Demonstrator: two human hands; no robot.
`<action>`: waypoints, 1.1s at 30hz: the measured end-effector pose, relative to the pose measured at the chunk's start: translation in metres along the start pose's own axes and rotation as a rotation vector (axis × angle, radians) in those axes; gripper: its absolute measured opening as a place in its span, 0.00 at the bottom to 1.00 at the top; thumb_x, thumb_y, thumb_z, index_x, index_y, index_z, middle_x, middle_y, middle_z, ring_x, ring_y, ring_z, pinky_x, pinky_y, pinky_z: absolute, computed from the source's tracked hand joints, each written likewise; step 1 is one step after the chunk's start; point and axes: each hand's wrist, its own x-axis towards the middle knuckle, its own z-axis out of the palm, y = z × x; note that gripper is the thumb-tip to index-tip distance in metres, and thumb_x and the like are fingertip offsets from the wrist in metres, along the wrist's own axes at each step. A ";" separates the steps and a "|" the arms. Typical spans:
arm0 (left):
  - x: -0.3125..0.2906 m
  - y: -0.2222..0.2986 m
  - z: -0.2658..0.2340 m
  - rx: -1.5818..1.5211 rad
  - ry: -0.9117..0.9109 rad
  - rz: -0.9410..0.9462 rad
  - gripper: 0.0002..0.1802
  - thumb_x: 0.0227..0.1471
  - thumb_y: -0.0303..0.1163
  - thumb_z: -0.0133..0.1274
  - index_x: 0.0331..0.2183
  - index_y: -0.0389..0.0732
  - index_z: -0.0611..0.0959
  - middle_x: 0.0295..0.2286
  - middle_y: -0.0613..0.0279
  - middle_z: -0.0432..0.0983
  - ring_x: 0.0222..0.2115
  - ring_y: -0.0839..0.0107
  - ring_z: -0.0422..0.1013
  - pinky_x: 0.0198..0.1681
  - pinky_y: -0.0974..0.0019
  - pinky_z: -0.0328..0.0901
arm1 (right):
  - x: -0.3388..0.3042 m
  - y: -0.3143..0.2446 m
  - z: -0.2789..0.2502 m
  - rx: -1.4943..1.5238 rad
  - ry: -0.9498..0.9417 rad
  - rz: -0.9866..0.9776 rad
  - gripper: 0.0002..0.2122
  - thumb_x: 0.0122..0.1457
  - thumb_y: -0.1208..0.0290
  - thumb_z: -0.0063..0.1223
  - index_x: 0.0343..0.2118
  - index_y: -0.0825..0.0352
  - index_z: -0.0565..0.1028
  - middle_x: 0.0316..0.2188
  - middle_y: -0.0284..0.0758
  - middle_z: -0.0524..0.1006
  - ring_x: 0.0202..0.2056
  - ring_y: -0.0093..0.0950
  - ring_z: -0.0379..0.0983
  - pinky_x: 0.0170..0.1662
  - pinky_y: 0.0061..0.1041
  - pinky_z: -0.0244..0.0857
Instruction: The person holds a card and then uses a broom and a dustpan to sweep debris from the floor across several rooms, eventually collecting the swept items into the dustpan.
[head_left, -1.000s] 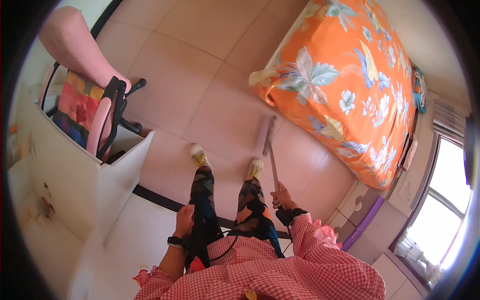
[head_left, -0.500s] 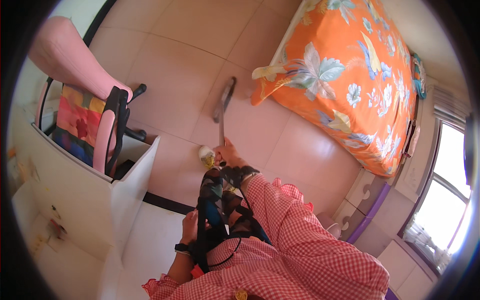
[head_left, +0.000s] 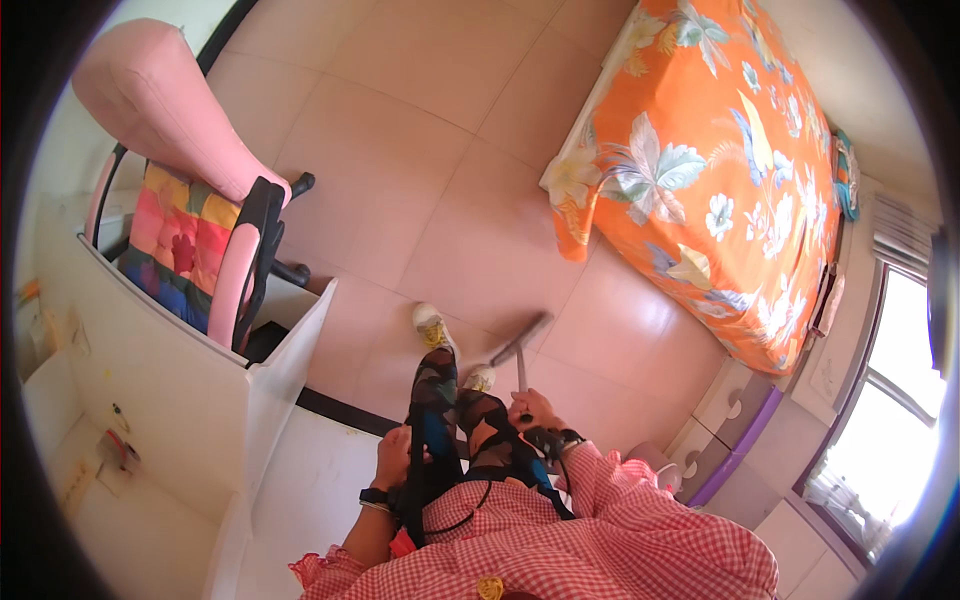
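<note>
My right hand (head_left: 535,408) is wrapped round the grey stick of a broom (head_left: 521,343). Its long, narrow dark head lies slantwise on the floor, just to the right of my shoes (head_left: 430,326). The far end of the stick is hidden by my hand and sleeve. Fingers curled, my left hand (head_left: 393,455) is beside my left thigh, close to a black strap (head_left: 416,480) hanging down my front. What it holds, if anything, I cannot make out.
A bed with an orange floral sheet (head_left: 640,200) fills the far right. On the left, a pink chair (head_left: 150,95) with a colourful cushion is at a white desk (head_left: 180,340). Grey-white drawers (head_left: 735,415) with a purple edge stand to the right, near the window.
My right hand has drawn the broom back toward me and to the right; its head moved from far ahead to beside my feet. My left hand has barely moved.
</note>
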 end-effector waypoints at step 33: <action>0.012 0.018 0.026 0.157 0.233 0.061 0.17 0.45 0.37 0.42 0.30 0.32 0.75 0.21 0.59 0.72 0.22 0.74 0.67 0.26 0.72 0.61 | 0.132 -0.167 0.037 -1.154 -0.506 0.173 0.22 0.51 0.67 0.39 0.50 0.62 0.52 0.28 0.49 0.70 0.32 0.42 0.66 0.32 0.36 0.59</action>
